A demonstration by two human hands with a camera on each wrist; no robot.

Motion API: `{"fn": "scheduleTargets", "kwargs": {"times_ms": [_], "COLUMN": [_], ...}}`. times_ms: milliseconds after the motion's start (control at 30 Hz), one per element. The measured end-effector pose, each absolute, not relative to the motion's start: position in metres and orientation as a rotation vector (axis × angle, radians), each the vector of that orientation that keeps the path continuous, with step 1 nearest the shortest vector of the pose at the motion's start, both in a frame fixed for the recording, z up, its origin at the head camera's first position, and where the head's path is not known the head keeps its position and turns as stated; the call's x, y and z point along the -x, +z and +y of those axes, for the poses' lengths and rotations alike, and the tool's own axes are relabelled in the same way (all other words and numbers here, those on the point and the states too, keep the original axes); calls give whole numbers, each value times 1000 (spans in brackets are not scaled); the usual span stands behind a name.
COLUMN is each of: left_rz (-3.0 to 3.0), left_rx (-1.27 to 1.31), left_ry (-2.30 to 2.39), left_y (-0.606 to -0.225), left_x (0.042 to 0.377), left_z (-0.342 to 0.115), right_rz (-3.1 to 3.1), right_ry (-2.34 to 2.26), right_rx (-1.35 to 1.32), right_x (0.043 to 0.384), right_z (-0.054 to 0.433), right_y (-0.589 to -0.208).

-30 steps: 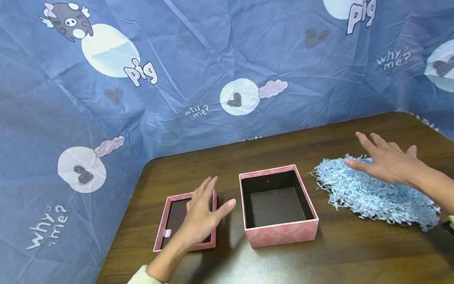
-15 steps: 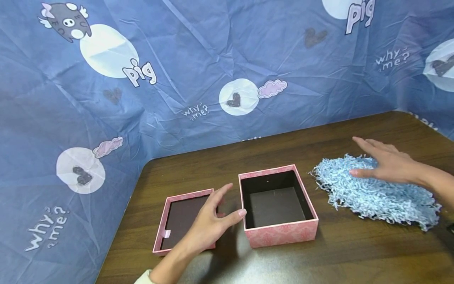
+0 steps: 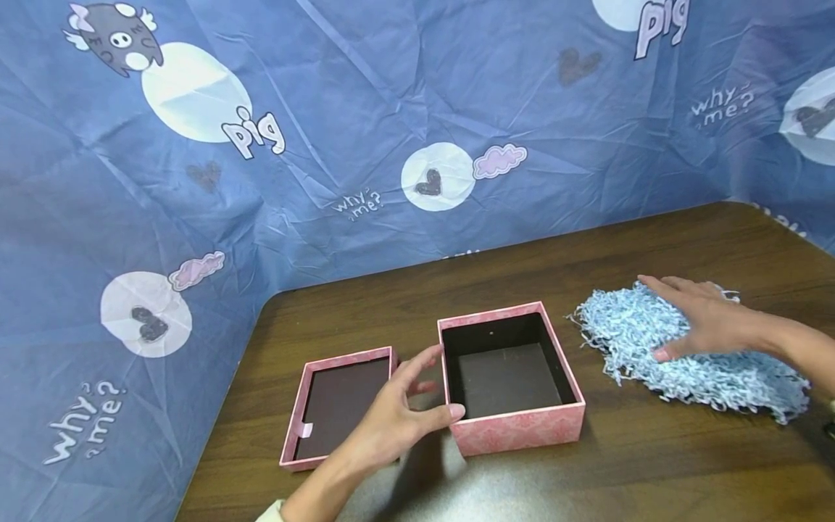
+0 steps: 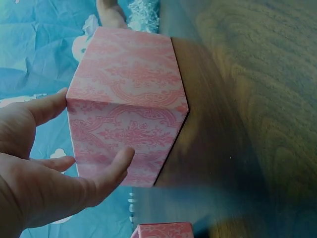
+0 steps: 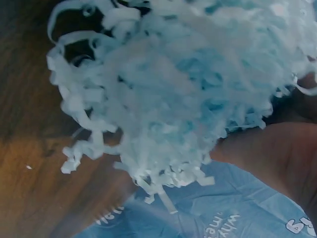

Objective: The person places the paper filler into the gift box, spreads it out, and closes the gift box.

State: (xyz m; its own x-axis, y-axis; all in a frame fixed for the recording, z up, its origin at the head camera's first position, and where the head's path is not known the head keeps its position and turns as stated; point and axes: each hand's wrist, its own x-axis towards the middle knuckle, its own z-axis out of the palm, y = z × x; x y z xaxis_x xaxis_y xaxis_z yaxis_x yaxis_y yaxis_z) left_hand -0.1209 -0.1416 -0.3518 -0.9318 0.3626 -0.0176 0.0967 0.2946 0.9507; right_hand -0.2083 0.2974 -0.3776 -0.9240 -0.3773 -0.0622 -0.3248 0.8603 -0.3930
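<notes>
A pink patterned box (image 3: pixel 522 433) with a dark inside stands uncovered mid-table; nothing shows inside it. At its left side is my left hand (image 3: pixel 396 419), fingers parted and gently bent. In the left wrist view the thumb meets a corner of the box (image 4: pixel 131 74) and the other fingers lie along its left wall; how firmly they touch, I cannot tell. My right hand (image 3: pixel 714 319) rests spread over a heap of pale blue shredded paper (image 3: pixel 626 326), partly covering it. Curly strips of the shredded paper (image 5: pixel 163 94) fill most of the right wrist view.
Left of the box lies a shallow pink lid (image 3: pixel 293 420), inside facing up, with a small pale tab on its left edge. The brown wooden table (image 3: pixel 509 283) ends at a blue printed cloth (image 3: pixel 339 94) hanging behind and at the left.
My left hand has moved right, from over the lid to the left side of the box. My right hand has come down onto the shredded paper. Box and lid stay put.
</notes>
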Motion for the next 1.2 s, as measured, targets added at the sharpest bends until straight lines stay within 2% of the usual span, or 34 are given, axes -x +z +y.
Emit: {"fn": "scheduleTargets", "kwargs": {"times_ms": [267, 633, 1200], "left_rz": [2224, 2213, 2211], "left_rx": [-397, -352, -344], "left_ry": [1707, 1712, 1705], "left_y": [-351, -350, -349], "left_x": [121, 121, 122], "left_z": [-141, -141, -141], "right_rz": [2915, 3007, 3089], "right_ry": [-510, -555, -637], "right_rx": [543, 606, 636], "right_x": [211, 213, 215], "right_z": [300, 303, 300], "right_y": [-390, -388, -350]}}
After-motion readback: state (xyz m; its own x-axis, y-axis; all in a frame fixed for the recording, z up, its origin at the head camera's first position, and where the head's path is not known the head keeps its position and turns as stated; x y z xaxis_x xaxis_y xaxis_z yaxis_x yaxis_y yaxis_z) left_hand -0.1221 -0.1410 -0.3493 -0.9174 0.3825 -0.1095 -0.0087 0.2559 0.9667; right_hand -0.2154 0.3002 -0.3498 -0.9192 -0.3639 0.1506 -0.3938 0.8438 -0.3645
